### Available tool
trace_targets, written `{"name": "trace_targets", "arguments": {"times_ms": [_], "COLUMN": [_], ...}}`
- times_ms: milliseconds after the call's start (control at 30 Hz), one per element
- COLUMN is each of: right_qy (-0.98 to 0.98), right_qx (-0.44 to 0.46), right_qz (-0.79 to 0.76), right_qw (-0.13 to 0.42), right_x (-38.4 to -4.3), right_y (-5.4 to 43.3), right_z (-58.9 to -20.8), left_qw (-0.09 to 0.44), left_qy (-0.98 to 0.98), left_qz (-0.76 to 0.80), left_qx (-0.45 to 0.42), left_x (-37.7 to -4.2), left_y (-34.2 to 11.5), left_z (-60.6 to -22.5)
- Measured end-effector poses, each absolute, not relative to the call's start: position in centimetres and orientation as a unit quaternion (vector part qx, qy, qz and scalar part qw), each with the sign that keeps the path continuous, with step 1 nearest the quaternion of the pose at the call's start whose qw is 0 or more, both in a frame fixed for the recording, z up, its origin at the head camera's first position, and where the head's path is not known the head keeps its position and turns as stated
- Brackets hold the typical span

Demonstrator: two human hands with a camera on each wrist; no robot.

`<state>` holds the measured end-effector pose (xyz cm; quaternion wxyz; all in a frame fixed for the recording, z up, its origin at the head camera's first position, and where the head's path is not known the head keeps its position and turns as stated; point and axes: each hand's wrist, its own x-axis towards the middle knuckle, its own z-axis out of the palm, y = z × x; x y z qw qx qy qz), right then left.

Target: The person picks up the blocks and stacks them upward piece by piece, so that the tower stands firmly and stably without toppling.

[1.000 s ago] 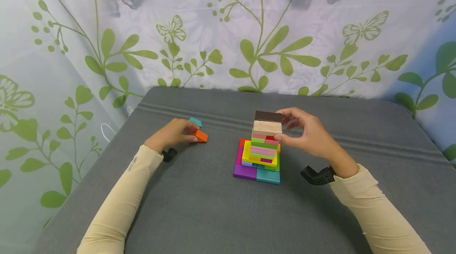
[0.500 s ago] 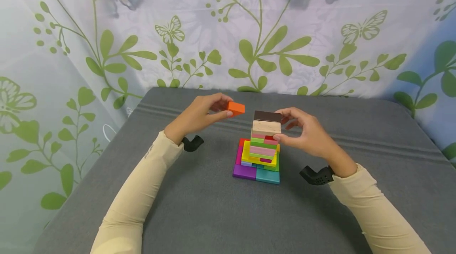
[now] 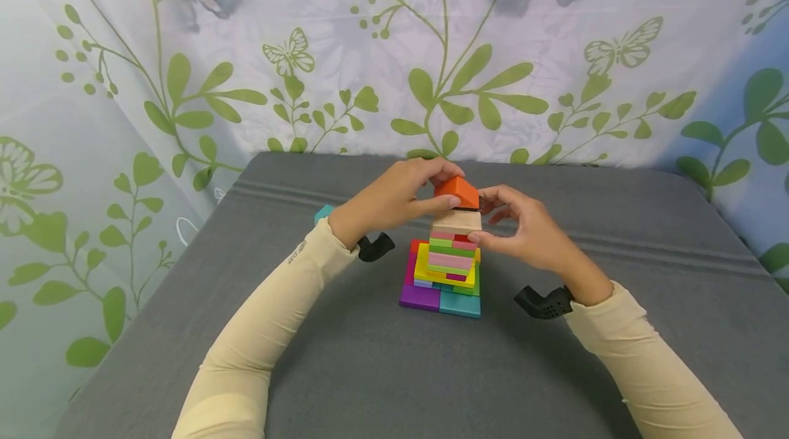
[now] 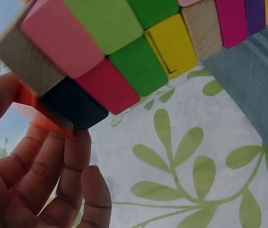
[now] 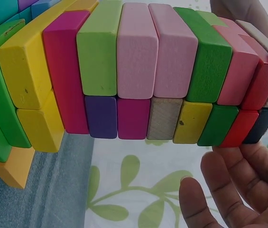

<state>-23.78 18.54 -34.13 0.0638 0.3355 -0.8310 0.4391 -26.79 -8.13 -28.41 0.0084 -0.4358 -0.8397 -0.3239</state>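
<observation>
A stepped tower [image 3: 451, 261] of coloured wooden blocks stands on a wider, flat base. At its top, my left hand [image 3: 401, 196] pinches an orange block [image 3: 456, 190] between thumb and fingers, over the plain wood block [image 3: 457, 221]. The left wrist view has the orange block right against the dark block [image 4: 74, 104] at the tower's end. From the right side, my right hand [image 3: 530, 233] holds the upper tower, thumb at the front and fingers behind. Its fingertips lie at the red block [image 5: 240, 128] and dark block in the right wrist view.
A teal block [image 3: 323, 213] lies on the grey table [image 3: 370, 370] at the left, partly hidden by my left forearm. Behind the table hangs a curtain [image 3: 345, 48] with green leaves and butterflies.
My left hand has lifted the orange block off the table at the left and carried it right to the tower's top. The right hand has stayed at the tower.
</observation>
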Motion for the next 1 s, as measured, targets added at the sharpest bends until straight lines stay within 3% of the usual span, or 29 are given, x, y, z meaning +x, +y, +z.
{"name": "trace_targets", "arguments": {"times_ms": [1000], "right_qy": [-0.823], "right_qx": [0.328], "right_qz": [0.46], "right_qw": [0.056], "right_x": [-23.73], "right_y": [18.46], "right_z": [-34.08], "left_qw": [-0.014], "left_qy": [-0.845], "left_qz": [-0.325], "left_qx": [-0.425], "left_x": [-26.99], "left_y": [-8.01], "left_z": [-28.64]}}
